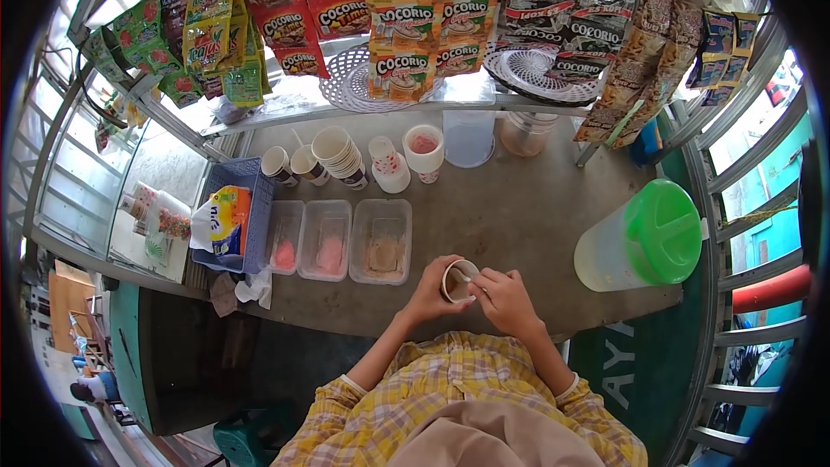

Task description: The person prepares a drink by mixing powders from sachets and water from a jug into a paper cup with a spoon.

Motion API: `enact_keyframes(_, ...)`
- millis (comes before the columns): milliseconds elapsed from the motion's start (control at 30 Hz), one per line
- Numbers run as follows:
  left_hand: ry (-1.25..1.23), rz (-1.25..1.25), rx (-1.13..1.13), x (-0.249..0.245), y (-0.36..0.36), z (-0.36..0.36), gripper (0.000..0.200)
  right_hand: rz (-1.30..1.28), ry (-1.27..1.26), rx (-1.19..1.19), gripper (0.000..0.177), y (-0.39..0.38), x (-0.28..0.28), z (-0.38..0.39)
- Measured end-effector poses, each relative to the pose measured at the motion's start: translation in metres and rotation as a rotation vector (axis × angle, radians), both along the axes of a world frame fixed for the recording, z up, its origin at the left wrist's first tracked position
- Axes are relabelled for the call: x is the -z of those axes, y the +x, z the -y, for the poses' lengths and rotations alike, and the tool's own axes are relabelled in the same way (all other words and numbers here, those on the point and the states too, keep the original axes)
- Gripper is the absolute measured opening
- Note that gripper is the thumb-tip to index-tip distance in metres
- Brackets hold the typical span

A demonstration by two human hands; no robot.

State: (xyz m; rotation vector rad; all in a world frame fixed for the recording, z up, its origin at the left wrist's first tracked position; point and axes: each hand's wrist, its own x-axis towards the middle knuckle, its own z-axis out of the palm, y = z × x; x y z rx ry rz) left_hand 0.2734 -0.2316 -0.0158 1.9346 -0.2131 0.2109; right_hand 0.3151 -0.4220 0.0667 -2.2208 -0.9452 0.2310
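Note:
My left hand [425, 294] is wrapped round a paper cup [459, 279], which is tilted so its opening faces me. The inside of the cup looks pale brown. At the cup's right rim, my right hand [507, 298] has its fingers pinched together. Something small and white shows by those fingertips, but its kind is hard to make out. Both hands are over the front part of the table [510, 207], close to my body. Left of them stands a clear plastic tub [380, 206] with brown powder in it.
Two more tubs, with pink powder [329, 255], stand farther left beside a blue basket [262, 186] holding a tissue pack [228, 220]. Stacked paper cups [337, 151] line the back. A green-lidded pitcher [644, 233] is at right. Drink sachets [402, 26] hang overhead.

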Motion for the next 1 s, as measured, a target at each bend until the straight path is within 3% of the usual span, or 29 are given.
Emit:
enact_keyframes(233,-0.052,-0.018,-0.006,0.009,-0.003,-0.003,0.08,-0.14,0.017,-0.125,0.014,-0.003,-0.001,0.0)
enact_keyframes(367,-0.097,-0.039,-0.015,0.005,-0.007,-0.002,0.079,-0.023,0.037,-0.071,0.016,-0.004,-0.006,0.001)
enact_keyframes(433,-0.078,-0.024,-0.038,0.007,-0.009,-0.003,0.078,0.053,-0.036,-0.064,0.017,-0.002,-0.007,0.002)
enact_keyframes(533,-0.025,-0.005,-0.064,0.002,-0.008,-0.004,0.077,-0.1,0.006,-0.118,0.018,-0.001,-0.004,0.003)
enact_keyframes(633,0.015,0.04,-0.071,-0.003,-0.007,-0.007,0.078,0.042,0.042,-0.017,0.019,-0.003,-0.003,0.0)
enact_keyframes(733,0.051,0.052,-0.079,-0.005,-0.006,-0.009,0.079,-0.091,0.079,-0.069,0.02,-0.002,-0.006,0.001)
enact_keyframes(1000,0.141,0.068,-0.052,-0.013,-0.002,-0.008,0.081,-0.023,0.14,0.038,0.021,-0.006,0.003,-0.005)
